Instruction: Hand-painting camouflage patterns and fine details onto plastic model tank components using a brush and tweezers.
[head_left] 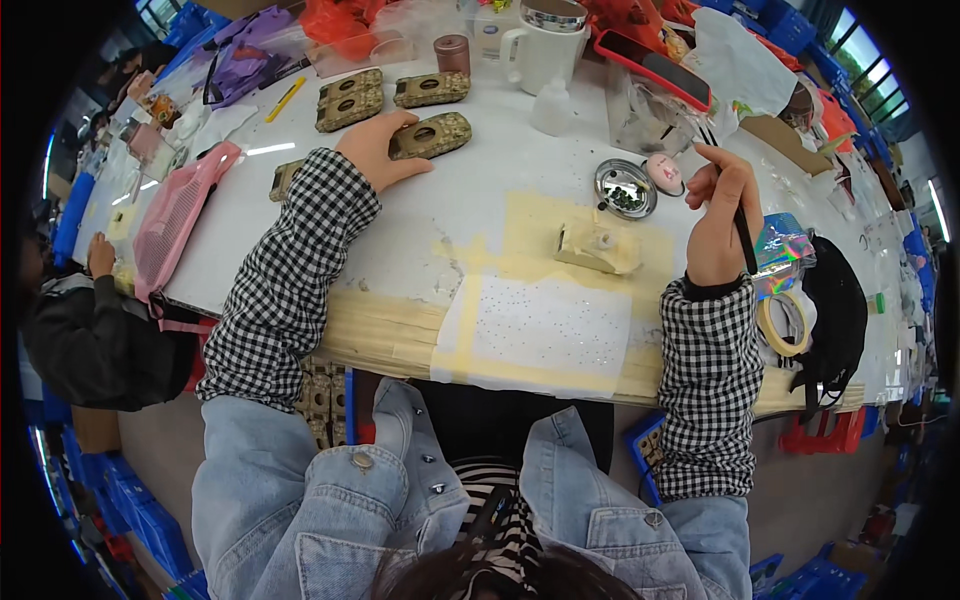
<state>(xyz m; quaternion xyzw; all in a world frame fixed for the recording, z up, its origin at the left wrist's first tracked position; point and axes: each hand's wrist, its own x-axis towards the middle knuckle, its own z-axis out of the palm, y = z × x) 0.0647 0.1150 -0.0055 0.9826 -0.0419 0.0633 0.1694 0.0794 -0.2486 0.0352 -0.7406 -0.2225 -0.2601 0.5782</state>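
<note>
My left hand (382, 152) is at the near end of a camouflage-patterned toy tank hull (442, 134) with a round hole in its top. Its thumb and fingers are spread on either side of the hull, which lies on the table. More hulls of this kind (350, 99) stand just behind it, and another (287, 180) is partly hidden by my left sleeve. In my right hand (722, 205) is a slim black tool (744, 240) like tweezers, pointing up and away. A round metal dish (626, 190) with small dark green bits sits left of that hand, beside a pink oval item (663, 173).
A tape-covered block (598, 246) stands mid-table behind a white sheet (550, 325) dotted with tiny specks. A white mug (545, 48), a clear bottle (551, 107) and a red-cased phone (655, 70) are at the back. A tape roll (783, 323) and black bag (835, 310) lie right.
</note>
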